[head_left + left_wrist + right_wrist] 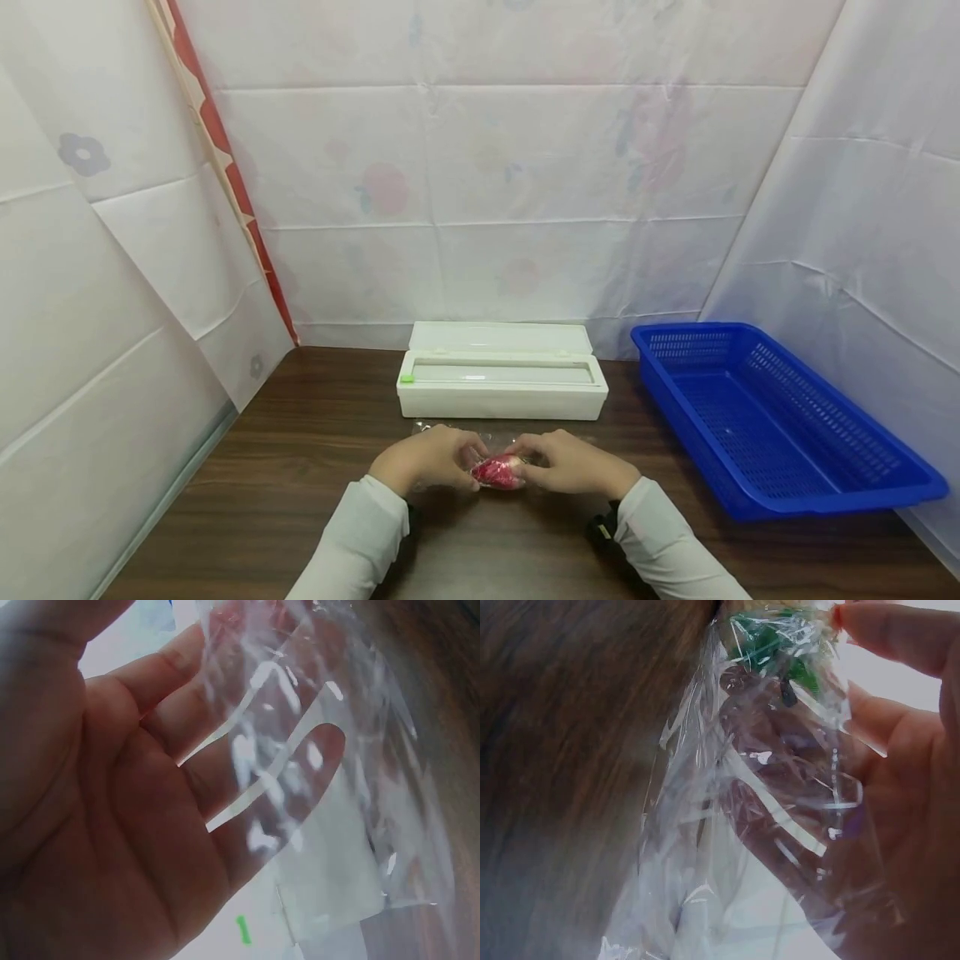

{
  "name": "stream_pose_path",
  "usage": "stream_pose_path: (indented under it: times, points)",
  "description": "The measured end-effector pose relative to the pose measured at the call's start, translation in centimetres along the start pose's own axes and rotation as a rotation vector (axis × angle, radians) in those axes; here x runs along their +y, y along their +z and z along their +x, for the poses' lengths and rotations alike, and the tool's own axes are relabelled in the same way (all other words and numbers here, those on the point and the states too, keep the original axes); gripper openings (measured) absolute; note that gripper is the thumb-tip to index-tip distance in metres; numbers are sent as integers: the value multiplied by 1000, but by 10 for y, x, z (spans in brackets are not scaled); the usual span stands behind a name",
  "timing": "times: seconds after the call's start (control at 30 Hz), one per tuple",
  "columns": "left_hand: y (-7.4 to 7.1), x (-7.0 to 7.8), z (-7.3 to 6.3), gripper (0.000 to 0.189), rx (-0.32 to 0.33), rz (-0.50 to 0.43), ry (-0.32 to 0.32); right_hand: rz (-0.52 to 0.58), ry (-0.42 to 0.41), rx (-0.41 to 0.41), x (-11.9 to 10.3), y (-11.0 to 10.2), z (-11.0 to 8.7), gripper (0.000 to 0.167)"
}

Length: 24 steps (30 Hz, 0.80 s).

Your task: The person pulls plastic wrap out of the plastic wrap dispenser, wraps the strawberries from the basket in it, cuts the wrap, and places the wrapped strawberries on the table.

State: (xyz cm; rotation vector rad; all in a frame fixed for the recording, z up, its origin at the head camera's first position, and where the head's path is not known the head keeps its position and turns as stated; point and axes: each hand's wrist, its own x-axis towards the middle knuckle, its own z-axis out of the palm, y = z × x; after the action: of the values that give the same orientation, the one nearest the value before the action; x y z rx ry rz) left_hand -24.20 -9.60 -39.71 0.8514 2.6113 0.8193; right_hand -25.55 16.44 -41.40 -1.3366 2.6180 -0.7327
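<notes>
Both hands hold a small red item (497, 472) wrapped in clear plastic film (375, 787), in front of the film dispenser. Its red side shows in the head view; a pale end with green, leaf-like parts (769, 641) shows in the right wrist view. My left hand (435, 458) grips the left side, its fingers spread behind loose film in the left wrist view. At the other end, my right hand (573, 463) pinches the pale part between thumb and fingers. Film hangs loose over the fingers of both hands. Its exact kind is unclear under the shiny film.
Behind the hands stands a white cling film dispenser (502, 400), its lid (501, 337) raised and a green slider (407, 378) at its left. A blue plastic basket (750, 417) sits on the right of the dark wooden table (247, 500). White patterned sheets (487, 167) enclose the table.
</notes>
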Motion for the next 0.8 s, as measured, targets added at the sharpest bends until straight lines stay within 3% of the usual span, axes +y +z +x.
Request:
stream_pose_path:
  times: [0.2,0.43,0.6,0.8]
  points:
    - [-1,2,-2,37,-13,-15,-29,31,33,-18,2,0,0,35]
    - [1,3,7,36,25,-54,88,38,48,-13,5,2,1,38]
    - [6,6,14,39,46,-25,170,37,75,-16,7,4,1,41]
    - [10,6,13,34,38,-19,148,90,132,-55,5,4,2,40]
